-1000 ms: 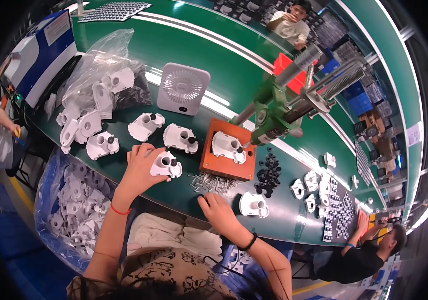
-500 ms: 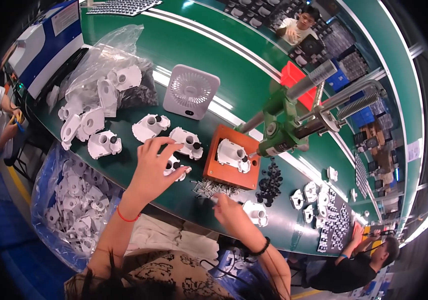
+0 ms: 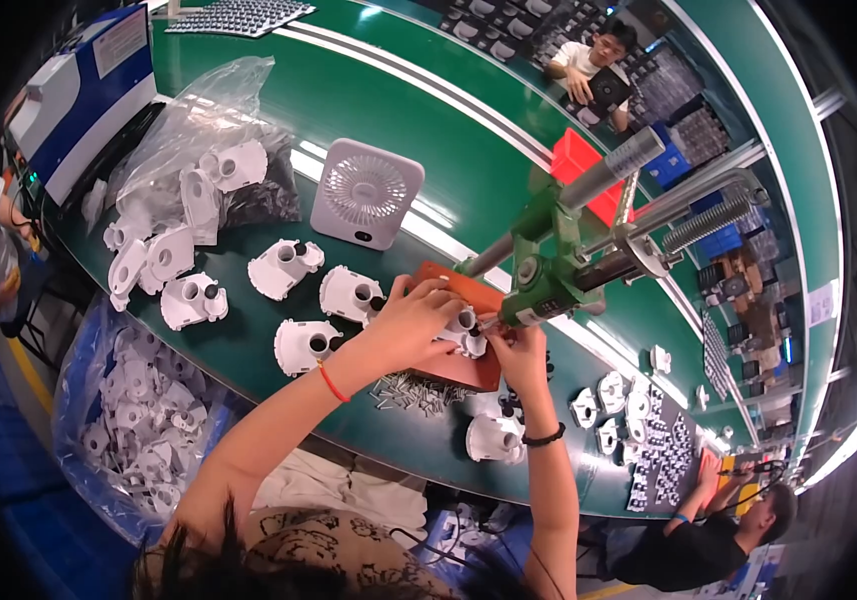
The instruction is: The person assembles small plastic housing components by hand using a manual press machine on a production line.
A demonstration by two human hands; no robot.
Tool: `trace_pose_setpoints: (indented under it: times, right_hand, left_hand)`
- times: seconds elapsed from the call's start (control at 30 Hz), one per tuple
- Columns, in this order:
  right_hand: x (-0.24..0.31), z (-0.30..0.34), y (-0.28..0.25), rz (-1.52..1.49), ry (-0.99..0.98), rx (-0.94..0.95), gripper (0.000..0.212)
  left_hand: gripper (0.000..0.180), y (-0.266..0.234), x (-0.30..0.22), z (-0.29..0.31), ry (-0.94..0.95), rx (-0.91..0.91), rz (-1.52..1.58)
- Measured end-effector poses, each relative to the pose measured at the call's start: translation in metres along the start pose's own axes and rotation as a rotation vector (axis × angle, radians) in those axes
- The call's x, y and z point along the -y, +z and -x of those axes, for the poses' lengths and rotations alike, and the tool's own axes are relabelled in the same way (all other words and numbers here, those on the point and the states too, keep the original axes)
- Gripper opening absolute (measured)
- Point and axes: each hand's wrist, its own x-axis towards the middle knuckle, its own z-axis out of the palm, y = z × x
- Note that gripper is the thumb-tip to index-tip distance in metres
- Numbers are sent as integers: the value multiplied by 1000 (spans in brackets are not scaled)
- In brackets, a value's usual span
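Observation:
A white plastic housing [image 3: 466, 342] with a black knob lies on the orange fixture block [image 3: 441, 368], under the green hand press [image 3: 539, 270]. My left hand [image 3: 414, 322] reaches over the block with fingers curled on the housing. At the housing's right end, just below the press tip, my right hand [image 3: 519, 352] has its fingertips pinched together; what they hold is hidden. Loose metal pins [image 3: 424, 393] are heaped in front of the block. More white housings lie left of it, one beside my left forearm [image 3: 304, 346], and another [image 3: 495, 438] sits near my right wrist.
A white square fan [image 3: 367, 193] stands behind the housings. Clear plastic bags [image 3: 204, 110] and stacked housings occupy the left. Below the bench edge, a blue lined bin [image 3: 139, 430] holds many white parts. Small parts [image 3: 664, 445] cover the right, near a co-worker [image 3: 714, 535]; another person sits across.
Both hands have moved to the block: my left came right from above the loose housings, my right went up from the pins to the housing's end.

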Motion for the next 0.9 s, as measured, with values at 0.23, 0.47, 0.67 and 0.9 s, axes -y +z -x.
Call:
trace_pose_setpoints:
  times: [0.23, 0.47, 0.67, 0.9]
  right_hand:
    - [13, 3, 3, -114, 64, 14, 11]
    - [-19, -1, 6, -221, 97, 4, 7]
    - [6, 3, 5, -71, 126, -33, 9]
    - [6, 25, 10, 164, -142, -96, 16]
  left_hand:
    - [47, 2, -1, 2, -22, -11, 15]
    - [47, 3, -1, 2, -22, -26, 33]
    - [47, 5, 0, 3, -35, -16, 29]
    - [47, 6, 1, 3, -42, -17, 38]
